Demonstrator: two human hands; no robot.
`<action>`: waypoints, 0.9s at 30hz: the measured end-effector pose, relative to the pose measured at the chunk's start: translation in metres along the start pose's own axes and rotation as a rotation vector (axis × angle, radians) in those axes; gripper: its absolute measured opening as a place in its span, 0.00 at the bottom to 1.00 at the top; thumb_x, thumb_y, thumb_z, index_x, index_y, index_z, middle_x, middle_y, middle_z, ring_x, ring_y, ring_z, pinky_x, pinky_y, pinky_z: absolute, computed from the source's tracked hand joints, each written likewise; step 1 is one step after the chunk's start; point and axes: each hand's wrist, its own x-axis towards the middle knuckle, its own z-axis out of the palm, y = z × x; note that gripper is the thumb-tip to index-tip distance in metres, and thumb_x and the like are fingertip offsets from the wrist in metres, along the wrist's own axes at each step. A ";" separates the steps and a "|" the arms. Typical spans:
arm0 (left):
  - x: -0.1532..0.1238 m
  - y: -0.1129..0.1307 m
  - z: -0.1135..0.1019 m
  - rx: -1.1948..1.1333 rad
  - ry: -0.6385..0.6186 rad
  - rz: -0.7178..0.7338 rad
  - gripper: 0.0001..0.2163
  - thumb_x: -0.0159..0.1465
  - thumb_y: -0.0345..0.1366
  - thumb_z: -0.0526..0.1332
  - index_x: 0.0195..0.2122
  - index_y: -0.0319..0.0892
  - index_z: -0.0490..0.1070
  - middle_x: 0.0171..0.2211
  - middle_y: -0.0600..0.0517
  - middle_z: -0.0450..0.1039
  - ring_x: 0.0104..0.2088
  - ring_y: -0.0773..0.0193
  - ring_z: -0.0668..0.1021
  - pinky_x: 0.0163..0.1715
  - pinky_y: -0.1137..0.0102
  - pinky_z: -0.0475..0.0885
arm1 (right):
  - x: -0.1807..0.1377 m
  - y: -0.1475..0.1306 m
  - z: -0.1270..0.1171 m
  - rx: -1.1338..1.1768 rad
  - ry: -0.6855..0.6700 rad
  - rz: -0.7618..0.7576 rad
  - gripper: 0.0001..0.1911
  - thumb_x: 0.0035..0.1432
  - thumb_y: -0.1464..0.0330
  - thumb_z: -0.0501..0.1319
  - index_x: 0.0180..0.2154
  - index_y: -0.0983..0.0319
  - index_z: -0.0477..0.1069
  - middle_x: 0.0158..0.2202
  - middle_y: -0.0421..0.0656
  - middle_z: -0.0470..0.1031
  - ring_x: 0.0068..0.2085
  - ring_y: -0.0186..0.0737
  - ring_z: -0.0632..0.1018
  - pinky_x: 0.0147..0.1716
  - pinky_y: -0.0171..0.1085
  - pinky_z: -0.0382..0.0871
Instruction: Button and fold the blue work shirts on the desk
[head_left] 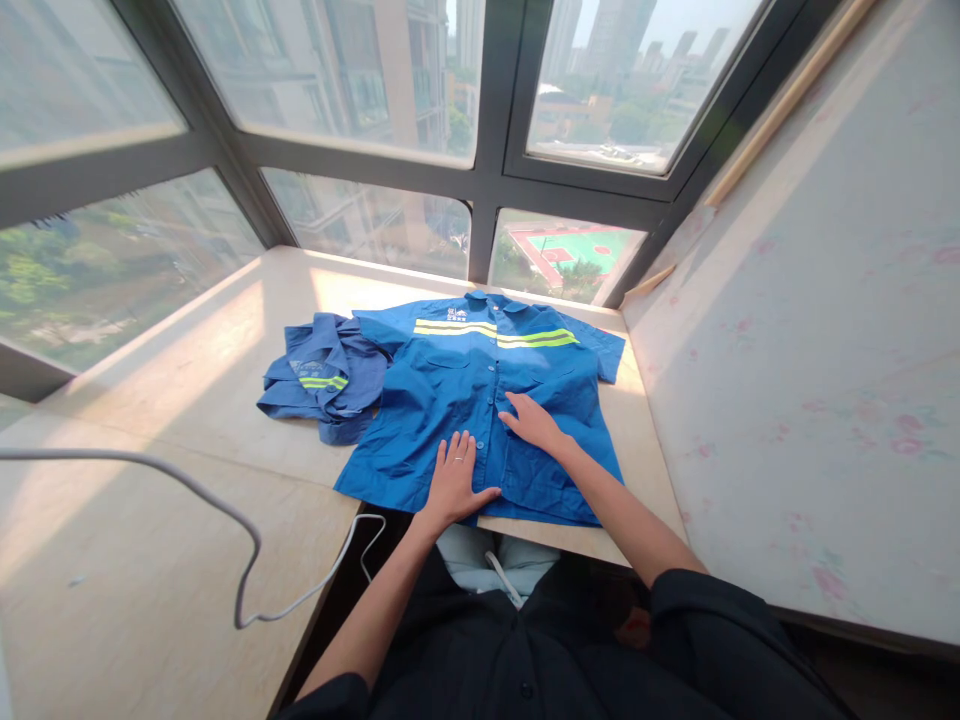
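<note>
A blue short-sleeved work shirt (442,385) with yellow-green and silver reflective stripes lies spread front side up, its collar toward the window. My left hand (452,482) rests flat on the lower front near the hem, fingers stretched and thumb out to the side, with a ring on one finger. On the other side of the button placket, my right hand (534,422) touches the shirt with its fingers extended and grips nothing that I can see. Left of the shirt, partly against its sleeve, lies a folded darker blue garment (330,385) with a similar stripe.
The shirt lies on a pale wooden surface (187,350) beneath grey-framed windows (495,180). A grey cable (247,550) loops across the left side. A flowered wall (810,350) bounds the right side. There is a dark gap at the near edge.
</note>
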 end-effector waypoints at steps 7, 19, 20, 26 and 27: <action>-0.032 -0.007 -0.017 -0.187 0.139 -0.050 0.23 0.66 0.42 0.58 0.61 0.40 0.63 0.57 0.39 0.70 0.59 0.50 0.72 0.58 0.53 0.68 | -0.059 -0.004 -0.005 -0.006 0.044 -0.402 0.32 0.56 0.81 0.52 0.62 0.63 0.64 0.66 0.53 0.59 0.67 0.50 0.59 0.64 0.53 0.59; -0.042 0.010 -0.040 0.021 -0.172 -0.014 0.36 0.47 0.40 0.76 0.58 0.44 0.69 0.58 0.39 0.66 0.54 0.44 0.71 0.51 0.53 0.71 | -0.122 -0.018 0.011 -0.065 -0.213 -0.270 0.17 0.57 0.71 0.65 0.48 0.68 0.75 0.62 0.61 0.65 0.62 0.56 0.68 0.60 0.51 0.66; -0.042 0.008 -0.040 0.022 -0.176 0.002 0.36 0.47 0.39 0.76 0.58 0.45 0.69 0.58 0.39 0.66 0.55 0.44 0.71 0.52 0.53 0.71 | -0.124 -0.018 0.011 -0.039 -0.201 -0.266 0.11 0.59 0.72 0.62 0.44 0.67 0.77 0.60 0.59 0.69 0.60 0.54 0.71 0.58 0.50 0.68; -0.053 -0.007 -0.038 -0.070 -0.125 0.080 0.29 0.53 0.31 0.71 0.57 0.48 0.70 0.56 0.43 0.69 0.55 0.49 0.73 0.53 0.55 0.71 | -0.132 -0.030 -0.015 0.285 -0.084 -0.225 0.10 0.60 0.73 0.56 0.33 0.61 0.77 0.47 0.50 0.80 0.48 0.47 0.80 0.49 0.46 0.74; -0.056 -0.009 -0.039 -0.091 -0.112 0.087 0.26 0.55 0.31 0.69 0.56 0.48 0.71 0.55 0.43 0.70 0.54 0.50 0.73 0.53 0.56 0.72 | -0.133 -0.034 -0.021 0.384 -0.053 -0.211 0.10 0.60 0.72 0.57 0.32 0.60 0.76 0.46 0.49 0.81 0.47 0.46 0.80 0.49 0.45 0.74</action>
